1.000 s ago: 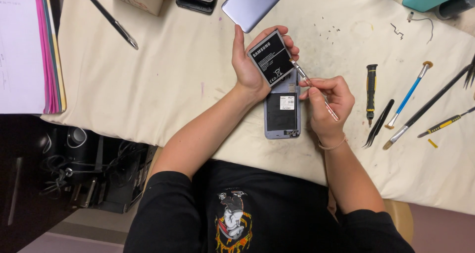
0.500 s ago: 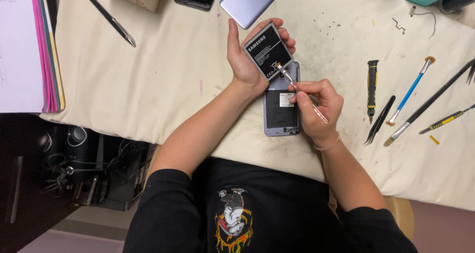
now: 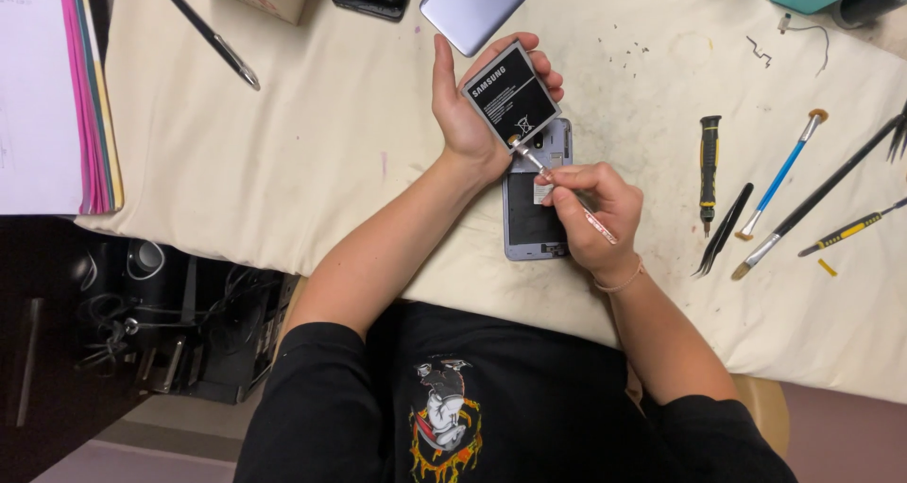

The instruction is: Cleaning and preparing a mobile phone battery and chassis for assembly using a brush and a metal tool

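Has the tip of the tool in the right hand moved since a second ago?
Yes. The tool in the right hand has swung up and left along the open phone lying on the cloth; its tip now touches the battery held by the left hand.

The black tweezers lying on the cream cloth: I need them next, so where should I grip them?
Grip the black tweezers around their wider joined end, probably coming from the right: that end points up and right, with the tips angled toward the right hand.
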